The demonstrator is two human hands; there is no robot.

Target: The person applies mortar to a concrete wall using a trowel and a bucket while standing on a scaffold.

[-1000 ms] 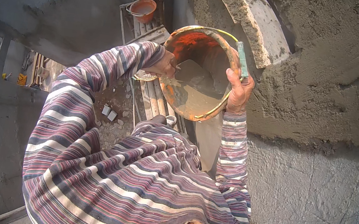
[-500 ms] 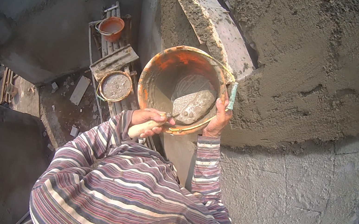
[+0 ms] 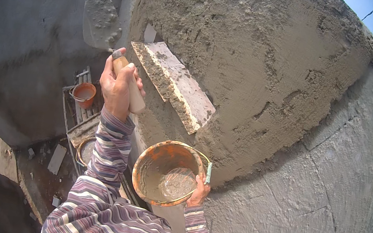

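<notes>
Raised before the wall, my left hand (image 3: 116, 90) is closed round the wooden handle of a trowel (image 3: 99, 20). Wet grey mortar covers the trowel's blade, which points up and to the left. Lower down, my right hand (image 3: 199, 192) grips the right rim of an orange, mortar-smeared bucket (image 3: 149, 165), beside its green handle grip. The bucket is tilted toward me, and wet mortar (image 3: 179, 183) lies in its bottom. Between the trowel and the bucket, a pale board (image 3: 183, 89) with mortar along it sits slanted against the wall.
Rough wet plaster covers the wall (image 3: 277, 67) ahead; grey blockwork (image 3: 299, 203) shows below it to the right. Down left, a scaffold platform (image 3: 65, 106) bears a small orange bucket (image 3: 84, 94) and a second, partly hidden bucket (image 3: 85, 150). Debris lies on the ground below.
My left hand has lifted the trowel out of the bucket, up and to the left, with mortar on it. The bucket sits lower in view, still in my right hand; the view has tilted up.
</notes>
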